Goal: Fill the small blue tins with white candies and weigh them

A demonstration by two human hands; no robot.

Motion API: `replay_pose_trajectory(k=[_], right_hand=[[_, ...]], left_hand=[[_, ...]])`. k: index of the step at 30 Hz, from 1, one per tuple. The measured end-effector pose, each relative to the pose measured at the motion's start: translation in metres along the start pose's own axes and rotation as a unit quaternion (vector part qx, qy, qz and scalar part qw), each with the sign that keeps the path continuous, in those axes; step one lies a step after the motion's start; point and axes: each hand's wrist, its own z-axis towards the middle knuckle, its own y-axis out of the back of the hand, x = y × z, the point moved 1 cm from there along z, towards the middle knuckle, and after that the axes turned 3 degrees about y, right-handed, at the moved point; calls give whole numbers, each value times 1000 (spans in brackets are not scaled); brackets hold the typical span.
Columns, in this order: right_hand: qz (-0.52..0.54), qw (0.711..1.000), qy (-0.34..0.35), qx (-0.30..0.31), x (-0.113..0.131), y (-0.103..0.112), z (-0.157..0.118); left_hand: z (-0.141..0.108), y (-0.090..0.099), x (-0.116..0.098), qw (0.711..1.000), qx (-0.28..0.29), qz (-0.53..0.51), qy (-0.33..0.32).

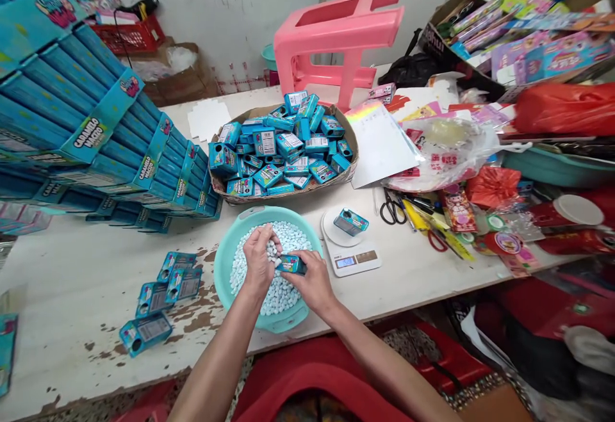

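Observation:
A turquoise basin (221,262) holds a heap of small pale blue candies (281,297). Above the heap, my left hand (260,257) is cupped, its fingers curled around some of the candies. Beside it, my right hand (312,279) grips a small blue box (291,264), whose left end is at my left fingers. Another blue box (351,222) lies on the round plate of a white digital scale (357,262), right of the basin. Behind the basin, a cardboard tray (356,146) is piled with many similar blue boxes (289,145).
Several blue boxes (183,285) stand at the left on the worn white table (72,287). Stacked blue display cartons (96,134) rise at the far left. Scissors (393,207), pens and bags crowd the right. A pink stool (336,28) is at the back.

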Motion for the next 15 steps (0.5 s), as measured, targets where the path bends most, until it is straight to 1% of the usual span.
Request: replay_pose_trajectory(k=[3,6,10,15], right_hand=[[19,1000,3,-11,1,3,0],[40,999,3,-34,0,4,0],[66,997,13,-30,0,2,0],[76,996,15,-48,2,5,0]], left_hand=[[0,-3,-1,1000,-10,3,-12],[-2,-6,-3,1000,-1,20,-24],[-5,-10,-5,999,-18,18,-37],[-7,-13,-10,999,-13,16,-39]])
